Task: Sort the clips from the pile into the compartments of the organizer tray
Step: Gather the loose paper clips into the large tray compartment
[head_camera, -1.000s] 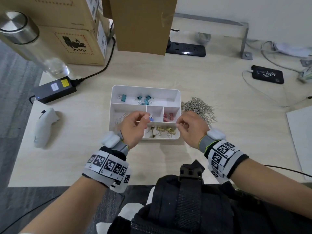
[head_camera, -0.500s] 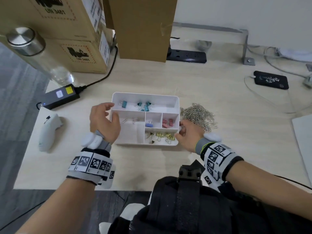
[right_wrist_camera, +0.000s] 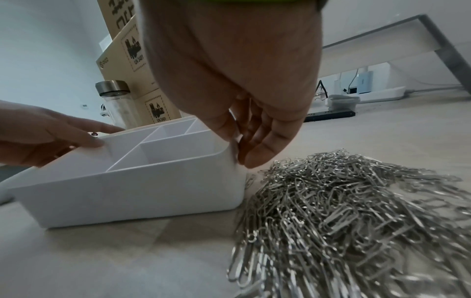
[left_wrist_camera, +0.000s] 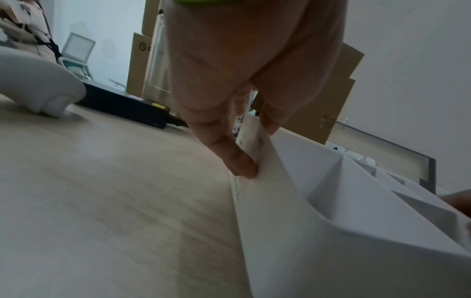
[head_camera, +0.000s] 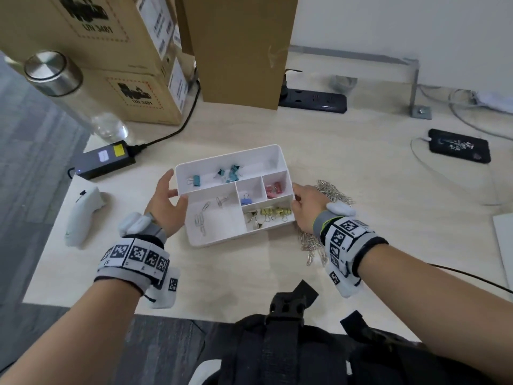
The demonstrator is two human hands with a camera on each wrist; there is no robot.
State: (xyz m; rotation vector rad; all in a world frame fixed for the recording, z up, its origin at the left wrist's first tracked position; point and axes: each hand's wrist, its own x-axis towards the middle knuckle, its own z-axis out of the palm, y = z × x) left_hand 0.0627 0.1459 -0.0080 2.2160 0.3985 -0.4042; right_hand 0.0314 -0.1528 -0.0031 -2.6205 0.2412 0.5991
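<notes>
Right hand (head_camera: 308, 209) covers middle of clip pile (head_camera: 337, 194); fingertips hidden behind tray (head_camera: 222, 240) wall in head view. Left wrist view: tray contents hidden by wall (left_wrist_camera: 293, 231), left hand (left_wrist_camera: 242, 70) cut off at top edge. Right wrist view: near clips (right_wrist_camera: 344, 252) blurred, pile cut off at right and bottom edges. Box (head_camera: 138, 93) label print too small to read.

"UN 3481" is printed on two stacked cardboard boxes (head_camera: 133, 87) behind my organizer tray (head_camera: 219, 240), left of it.
</notes>
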